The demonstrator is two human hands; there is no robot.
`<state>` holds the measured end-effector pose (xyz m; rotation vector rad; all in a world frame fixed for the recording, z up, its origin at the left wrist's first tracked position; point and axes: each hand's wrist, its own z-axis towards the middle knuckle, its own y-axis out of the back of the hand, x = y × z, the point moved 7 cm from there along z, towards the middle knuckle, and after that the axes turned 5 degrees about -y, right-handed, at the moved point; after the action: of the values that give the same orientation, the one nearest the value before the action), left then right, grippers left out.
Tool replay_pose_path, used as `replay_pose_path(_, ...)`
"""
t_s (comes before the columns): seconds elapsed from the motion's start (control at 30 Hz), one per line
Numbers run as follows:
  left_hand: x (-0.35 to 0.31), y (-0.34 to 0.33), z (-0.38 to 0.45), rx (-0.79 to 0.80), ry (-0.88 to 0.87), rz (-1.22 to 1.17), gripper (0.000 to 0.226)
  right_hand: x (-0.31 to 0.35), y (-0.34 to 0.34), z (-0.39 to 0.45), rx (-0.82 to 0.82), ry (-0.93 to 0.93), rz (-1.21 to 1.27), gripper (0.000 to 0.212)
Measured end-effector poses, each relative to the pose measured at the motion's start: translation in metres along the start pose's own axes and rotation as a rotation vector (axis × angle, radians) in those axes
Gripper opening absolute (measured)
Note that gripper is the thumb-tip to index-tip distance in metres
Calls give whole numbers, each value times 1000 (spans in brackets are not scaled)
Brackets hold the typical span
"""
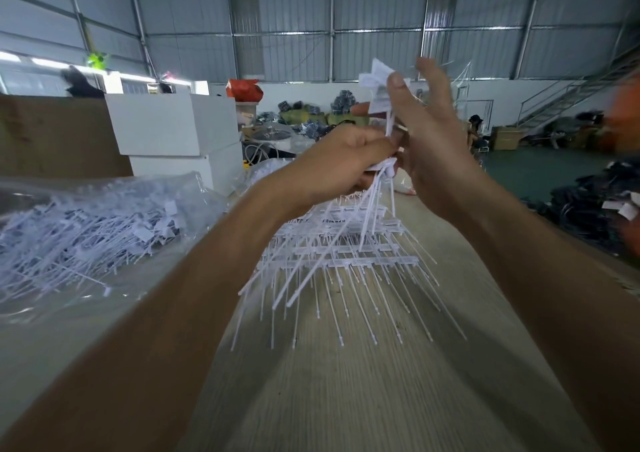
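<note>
Nearest, below the bundle: bare striped counter (346,399), open room between both forearms. Above that, one bundle of white plastic ties (346,244), too many to count, fanned downward with tips pointing at the counter. Gripped at its top in the curled left hand (332,164). Just right of that grip, the right hand (426,147), thumb and fingers pinching a small wad of paper tags (377,77) above the bundle. Two hands in all. Left of the bundle, one clear bag (86,230) stuffed with more ties, lying on the counter. Right of the bundle, the counter edge running diagonally, green floor (540,171) beyond. Behind the bundle, two white boxes (173,122) stacked, then the metal wall (381,19).
</note>
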<state>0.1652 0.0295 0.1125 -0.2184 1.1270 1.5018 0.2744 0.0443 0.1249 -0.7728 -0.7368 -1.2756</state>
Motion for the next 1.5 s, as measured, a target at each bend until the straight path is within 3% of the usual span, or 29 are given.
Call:
replay_pose_path(0.07,1,7,-1,-46,5,-31,34,-8,2,0,2,-95,-61,65)
replay_pose_path(0.13,3,10,-2,-69,-4,-28,36,-17,-3,-1,104,-201,-128,53)
replay_pose_path(0.27,6,-3,-4,71,-4,23,42,-24,-15,-9,262,-259,-85,55)
replay_pose_path(0.37,8,-4,0,61,-22,41,48,-21,-14,-8,217,-234,20,38)
replay_pose_path(0.53,12,2,-3,88,27,105,33,-6,4,-1,11,-131,124,37)
replay_pose_path(0.77,12,40,-4,-131,43,165,16,-3,22,-1,-173,-79,32,34)
replay_pose_path(0.87,8,49,-5,-186,-5,151,16,-9,13,0,-106,-90,-107,28)
replay_pose_path(1.03,-3,55,-6,-278,-124,126,26,-16,-10,-4,157,-138,-181,28)
replay_pose_path(1.17,-9,61,-7,-378,-182,140,20,-15,-17,-8,309,-115,-236,20)
replay_pose_path(1.33,-11,64,-7,-420,-214,126,19,-12,-18,-9,307,-118,-166,6)
replay_pose_path(1.5,0,64,-8,-345,-111,192,27,4,-3,-2,208,-58,-57,2)
